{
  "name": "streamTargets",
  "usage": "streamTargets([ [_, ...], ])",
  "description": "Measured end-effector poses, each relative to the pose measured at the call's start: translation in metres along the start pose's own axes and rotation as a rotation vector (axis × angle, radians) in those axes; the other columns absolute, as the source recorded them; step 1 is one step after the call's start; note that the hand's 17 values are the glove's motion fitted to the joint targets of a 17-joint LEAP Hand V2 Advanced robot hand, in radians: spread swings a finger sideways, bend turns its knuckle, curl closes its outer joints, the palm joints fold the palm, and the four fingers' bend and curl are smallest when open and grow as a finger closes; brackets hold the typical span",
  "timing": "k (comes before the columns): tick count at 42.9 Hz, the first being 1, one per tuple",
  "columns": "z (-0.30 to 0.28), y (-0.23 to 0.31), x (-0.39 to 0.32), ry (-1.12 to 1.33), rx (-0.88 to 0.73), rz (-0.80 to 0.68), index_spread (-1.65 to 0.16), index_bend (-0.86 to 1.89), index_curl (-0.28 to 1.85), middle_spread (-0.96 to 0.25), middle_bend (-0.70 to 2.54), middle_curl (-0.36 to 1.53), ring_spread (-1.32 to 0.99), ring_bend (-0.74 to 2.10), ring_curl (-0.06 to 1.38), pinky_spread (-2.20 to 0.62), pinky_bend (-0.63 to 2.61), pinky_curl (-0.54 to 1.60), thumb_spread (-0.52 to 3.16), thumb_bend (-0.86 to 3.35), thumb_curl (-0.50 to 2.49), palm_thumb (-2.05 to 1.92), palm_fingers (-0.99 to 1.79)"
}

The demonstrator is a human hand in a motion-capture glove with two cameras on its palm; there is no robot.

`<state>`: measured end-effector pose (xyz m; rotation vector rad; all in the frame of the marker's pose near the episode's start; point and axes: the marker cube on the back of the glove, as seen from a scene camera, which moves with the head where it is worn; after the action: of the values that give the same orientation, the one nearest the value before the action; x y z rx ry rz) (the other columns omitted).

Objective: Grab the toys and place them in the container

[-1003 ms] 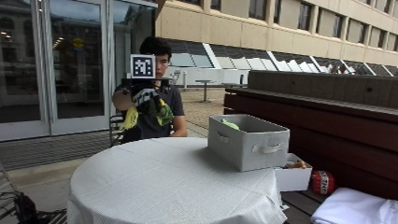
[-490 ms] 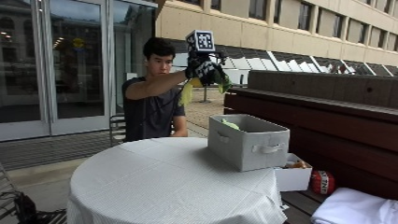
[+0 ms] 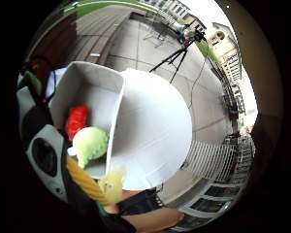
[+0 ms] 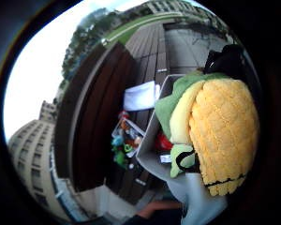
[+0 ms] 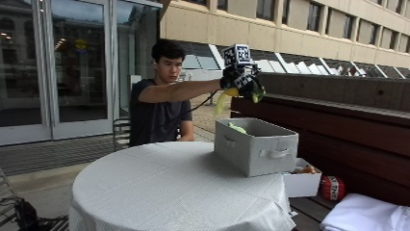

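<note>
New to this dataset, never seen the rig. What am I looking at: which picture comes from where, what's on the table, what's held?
No robot here: a person at a round table works with a gloved right hand. The outside view comes from a camera beside the table. The two round pictures come from cameras on that hand's palm, looking out at whatever is near it.

On the table stands a grey fabric container. The little finger side palm view looks into it: a red toy and a pale green toy lie inside.

The hand, raised above the container, grips a plush corn toy, yellow with green leaves.
</note>
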<state>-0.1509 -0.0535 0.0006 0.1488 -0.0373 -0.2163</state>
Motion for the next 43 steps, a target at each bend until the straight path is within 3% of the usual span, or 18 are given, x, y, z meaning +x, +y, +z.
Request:
streamTargets([
  [12,0.03,-0.016,-0.017,-0.052,0.026,-0.01,-0.38,0.17,0.13,-0.49,0.66,0.83,-0.39,1.28,0.52,-0.49,0.87,0.4,0.6,0.17,1.04,0.72,1.12],
  [18,0.049,-0.019,-0.006,-0.084,-0.083,-0.018,-0.37,0.01,0.07,-0.5,0.58,0.83,-0.41,1.25,0.52,-0.49,0.96,0.43,0.64,0.11,1.03,0.66,0.89],
  [20,0.051,-0.018,-0.004,-0.094,-0.104,-0.022,-0.36,-0.08,0.03,-0.49,0.57,0.82,-0.4,1.28,0.53,-0.48,1.05,0.45,0.84,0.06,0.95,0.53,0.79],
  [23,0.05,-0.02,0.006,-0.105,-0.105,-0.025,-0.35,0.02,0.05,-0.34,0.31,0.76,-0.31,1.08,0.51,-0.35,1.2,0.53,0.9,-0.13,0.82,0.2,0.08],
  [33,0.031,0.005,0.026,-0.063,-0.102,-0.026,-0.33,0.13,0.09,-0.1,0.19,0.65,-0.12,0.75,0.32,-0.11,1.32,0.47,1.03,-0.06,0.62,-0.02,-0.13],
  [43,0.014,0.046,0.107,0.084,-0.09,0.017,-0.32,0.13,0.13,-0.03,0.17,0.58,-0.04,0.6,0.27,-0.02,1.26,0.43,1.06,-0.07,0.49,-0.07,-0.16],
])
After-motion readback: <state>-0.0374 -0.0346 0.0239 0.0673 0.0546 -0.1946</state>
